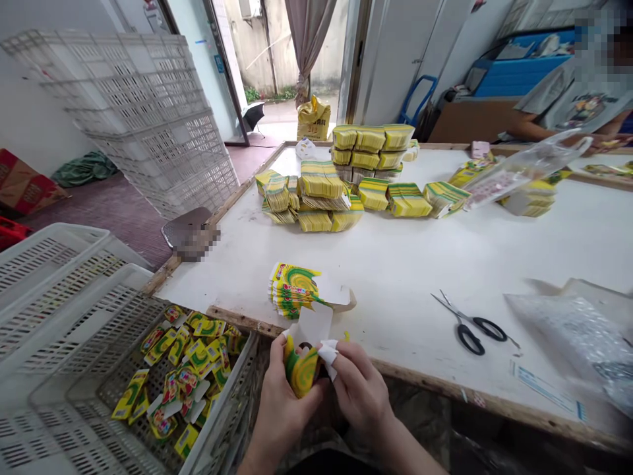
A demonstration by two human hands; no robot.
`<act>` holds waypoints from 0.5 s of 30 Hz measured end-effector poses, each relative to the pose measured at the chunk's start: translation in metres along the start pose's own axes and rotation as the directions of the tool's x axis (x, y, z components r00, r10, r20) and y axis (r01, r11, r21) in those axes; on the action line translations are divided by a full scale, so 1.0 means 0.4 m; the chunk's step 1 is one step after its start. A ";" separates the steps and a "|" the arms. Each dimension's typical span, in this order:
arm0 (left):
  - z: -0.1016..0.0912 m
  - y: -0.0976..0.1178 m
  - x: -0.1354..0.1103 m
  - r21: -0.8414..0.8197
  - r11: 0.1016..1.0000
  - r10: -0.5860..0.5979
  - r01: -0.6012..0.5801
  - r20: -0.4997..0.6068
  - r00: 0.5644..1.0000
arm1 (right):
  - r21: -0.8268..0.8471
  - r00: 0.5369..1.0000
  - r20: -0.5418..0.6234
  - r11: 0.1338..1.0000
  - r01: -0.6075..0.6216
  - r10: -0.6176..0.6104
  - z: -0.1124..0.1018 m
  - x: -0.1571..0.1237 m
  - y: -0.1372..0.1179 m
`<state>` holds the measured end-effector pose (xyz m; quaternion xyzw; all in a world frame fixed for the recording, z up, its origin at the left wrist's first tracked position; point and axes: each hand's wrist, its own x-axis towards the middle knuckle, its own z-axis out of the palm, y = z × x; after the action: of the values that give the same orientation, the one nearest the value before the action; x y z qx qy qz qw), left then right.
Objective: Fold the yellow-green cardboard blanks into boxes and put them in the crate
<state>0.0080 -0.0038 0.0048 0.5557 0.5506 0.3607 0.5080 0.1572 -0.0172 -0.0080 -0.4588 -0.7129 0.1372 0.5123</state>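
Observation:
At the table's near edge, my left hand (281, 406) is wrapped round a small yellow-and-green carton (302, 375) whose white flap stands up at the top. My right hand (363, 389) has its fingers closed at the carton's right side by the open end; white wrapping covers its fingertips. Something dark shows inside the opening, too small to name. Just beyond my hands lies a stack of flat printed cartons (294, 285), the last one partly unfolded to the right.
Several bundled carton stacks (321, 181) stand farther back on the white table (395, 257). Black-handled scissors (469, 326) and a clear plastic bag (578, 343) lie right. A white crate (230, 396) holds loose cartons (198, 353) below left. Stacked crates (143, 112) stand behind; another person (568, 99) sits far right.

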 end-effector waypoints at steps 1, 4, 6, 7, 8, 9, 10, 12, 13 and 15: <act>0.004 0.000 -0.002 0.014 1.000 0.006 -0.005 -0.046 0.999 | 0.030 0.999 -0.042 0.999 -0.026 0.028 0.012 -0.018 -0.005; 0.005 -0.002 -0.004 0.064 0.997 0.041 -0.032 -0.151 0.988 | 0.184 0.991 -0.041 0.976 -0.119 0.129 0.036 -0.055 -0.029; 0.001 -0.006 -0.004 0.111 0.992 0.086 -0.066 -0.188 0.978 | 0.335 0.975 0.008 0.918 -0.210 0.220 0.036 -0.056 -0.042; 0.000 -0.008 -0.004 0.138 0.987 0.113 -0.086 -0.194 0.974 | 0.410 0.959 0.019 0.873 -0.265 0.282 0.030 -0.049 -0.045; -0.002 -0.011 -0.005 0.165 0.980 0.139 -0.108 -0.192 0.972 | 0.474 0.937 0.016 0.822 -0.314 0.349 0.021 -0.035 -0.044; -0.002 -0.014 -0.007 0.190 0.973 0.164 -0.129 -0.179 0.970 | 0.523 0.911 0.011 0.774 -0.356 0.412 0.008 -0.018 -0.040; 0.000 -0.018 -0.010 0.209 0.966 0.187 -0.152 -0.158 0.970 | 0.556 0.884 0.004 0.734 -0.390 0.467 -0.005 0.002 -0.034; 0.005 -0.027 -0.017 0.210 0.955 0.232 -0.208 -0.098 0.968 | 0.558 0.851 0.080 0.684 -0.470 0.519 -0.030 0.043 -0.019; 0.008 -0.032 -0.022 0.199 0.951 0.255 -0.237 -0.071 0.964 | 0.560 0.826 0.151 0.642 -0.524 0.542 -0.037 0.060 -0.014; 0.016 -0.040 -0.030 0.174 0.945 0.292 -0.277 -0.064 0.954 | 0.632 0.711 0.323 0.417 -0.653 0.625 -0.035 0.081 -0.009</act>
<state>0.0087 -0.0186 -0.0102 0.6524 0.5141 0.4083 0.3786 0.1657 0.0026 0.0201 -0.4576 -0.3824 0.5921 0.5420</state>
